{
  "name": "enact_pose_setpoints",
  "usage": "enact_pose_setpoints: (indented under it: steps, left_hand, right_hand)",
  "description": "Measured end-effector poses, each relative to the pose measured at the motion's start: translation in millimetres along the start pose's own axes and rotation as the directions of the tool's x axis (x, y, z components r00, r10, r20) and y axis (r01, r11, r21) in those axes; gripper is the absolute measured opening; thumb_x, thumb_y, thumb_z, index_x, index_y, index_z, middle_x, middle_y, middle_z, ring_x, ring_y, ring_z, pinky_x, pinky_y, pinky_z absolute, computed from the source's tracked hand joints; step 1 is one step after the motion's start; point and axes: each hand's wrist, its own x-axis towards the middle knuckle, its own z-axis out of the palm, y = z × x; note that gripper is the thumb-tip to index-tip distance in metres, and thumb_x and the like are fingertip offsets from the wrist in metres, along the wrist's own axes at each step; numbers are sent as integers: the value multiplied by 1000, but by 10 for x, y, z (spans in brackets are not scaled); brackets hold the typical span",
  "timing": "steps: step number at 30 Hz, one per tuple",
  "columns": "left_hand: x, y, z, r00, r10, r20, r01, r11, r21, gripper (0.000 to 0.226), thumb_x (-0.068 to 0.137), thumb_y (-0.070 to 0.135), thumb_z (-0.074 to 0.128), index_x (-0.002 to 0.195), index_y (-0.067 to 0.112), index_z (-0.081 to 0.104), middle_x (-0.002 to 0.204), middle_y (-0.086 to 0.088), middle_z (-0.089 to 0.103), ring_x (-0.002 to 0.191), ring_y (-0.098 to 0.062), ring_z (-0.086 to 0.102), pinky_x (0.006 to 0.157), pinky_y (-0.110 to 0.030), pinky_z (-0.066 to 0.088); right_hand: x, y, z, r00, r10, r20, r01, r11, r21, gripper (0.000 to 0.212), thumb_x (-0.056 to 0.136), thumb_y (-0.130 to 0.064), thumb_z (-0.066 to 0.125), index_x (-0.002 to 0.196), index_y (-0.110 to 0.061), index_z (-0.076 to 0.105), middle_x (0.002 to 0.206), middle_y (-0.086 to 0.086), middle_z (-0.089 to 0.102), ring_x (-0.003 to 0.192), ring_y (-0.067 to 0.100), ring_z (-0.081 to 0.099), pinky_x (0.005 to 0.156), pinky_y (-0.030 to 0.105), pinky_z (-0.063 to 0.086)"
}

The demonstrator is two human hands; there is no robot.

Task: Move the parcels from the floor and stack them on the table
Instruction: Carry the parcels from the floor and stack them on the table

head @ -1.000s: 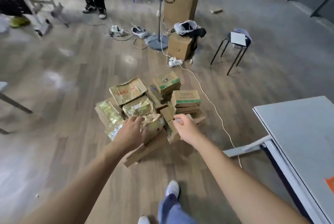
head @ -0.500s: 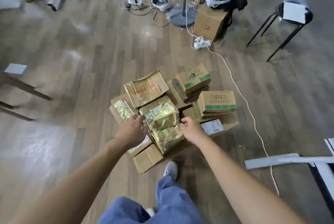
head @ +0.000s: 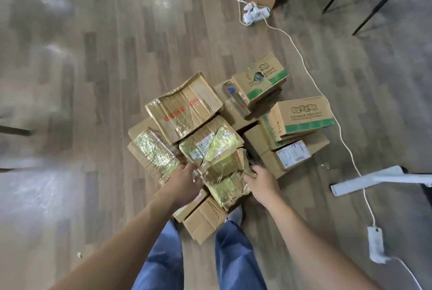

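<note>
Left hand (head: 187,182): has slid off the top of the pile to the left edge of the torn parcel (head: 224,172), which it now grips.
Right hand (head: 261,182): has moved across to grip the same parcel's right edge.
View: has tipped down and come closer, so only the counter foot (head: 374,179) shows.
Trouser legs (head: 163,254): now straddle the near box (head: 203,219).

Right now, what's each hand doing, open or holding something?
Left hand: grips the left edge of the crumpled parcel.
Right hand: grips that parcel's right edge.
</note>
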Motion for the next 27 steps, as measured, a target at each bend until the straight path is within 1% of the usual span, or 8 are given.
enact_pose_setpoints:
  steps: [7, 10, 12, 16, 18, 20, 22, 27]
  left_hand:
    - [116, -275, -240, 963, 190, 192, -143, 962, -234, 74, 87, 45, 62, 148, 29, 23, 146, -5, 36, 121, -19, 44, 99, -31, 36]
    - [20, -198, -442, 946, 261, 192, -204, 940, -274, 78, 84, 46, 66, 148, 30, 24, 145, -4, 39, 123, -21, 46, 99, -31, 37]
    - [-77, -74, -585, 944, 305, 127, -270, 933, -237, 70, 87, 40, 65, 147, 28, 30, 137, -4, 49, 112, -20, 56, 93, -28, 44]
    - [-357, 287, -776, 937, 346, 54, -296, 865, -406, 40, 92, 27, 61, 131, 29, 51, 91, 5, 69, 76, -14, 68, 66, -25, 55]
    - [-531, 491, -783, 930, 365, 54, -307, 846, -436, 24, 92, 29, 61, 115, 35, 57, 87, 3, 70, 76, -16, 69, 66, -27, 57]
    - [-732, 697, -740, 921, 383, 70, -299, 811, -503, 8, 89, 31, 61, 96, 34, 61, 88, -1, 72, 81, -22, 70, 77, -41, 59]
    - [-938, 917, -649, 910, 408, 69, -301, 768, -565, 5, 88, 30, 62, 92, 27, 64, 86, -7, 72, 79, -24, 69, 82, -50, 56]
    - [-1670, 1651, -250, 852, 523, -9, -448, 721, -529, 25, 91, 35, 62, 100, 12, 66, 78, -3, 70, 70, -20, 66, 69, -37, 55]
  right_hand:
    - [-260, -308, 33, 991, -56, -125, 72, 989, 125, 36, 96, -14, 57, 132, -16, 56, 131, -1, 57, 108, 8, 51, 91, 22, 41]
    - [-522, -514, -70, 965, -56, -256, 109, 973, 201, 29, 94, -13, 60, 123, -15, 62, 123, 0, 61, 114, 12, 55, 94, 24, 43]
    - [-733, -659, -177, 949, -76, -305, 145, 967, 211, 27, 93, -13, 62, 120, -13, 63, 123, -3, 61, 112, 7, 53, 94, 20, 40]
    - [-1210, -767, -457, 883, -85, -463, 201, 957, 209, 26, 94, -16, 61, 119, -14, 63, 123, -6, 57, 114, 7, 52, 95, 17, 37]
    - [-1483, -709, -615, 825, -89, -558, 236, 951, 198, 29, 94, -16, 60, 123, -15, 61, 130, -5, 52, 118, 6, 48, 95, 13, 34]
    - [-1795, -598, -792, 769, -48, -637, 257, 936, 239, 35, 95, -21, 58, 130, -18, 56, 136, -6, 46, 119, 5, 46, 95, 9, 33]
    - [-2106, -414, -958, 739, 19, -673, 253, 918, 304, 36, 98, -30, 52, 133, -25, 51, 139, -8, 45, 116, 7, 50, 98, 21, 40]
    - [-2968, 425, -1263, 715, 141, -685, 238, 872, 428, 35, 102, -30, 40, 135, -33, 48, 133, -7, 55, 120, 11, 52, 104, 36, 42]
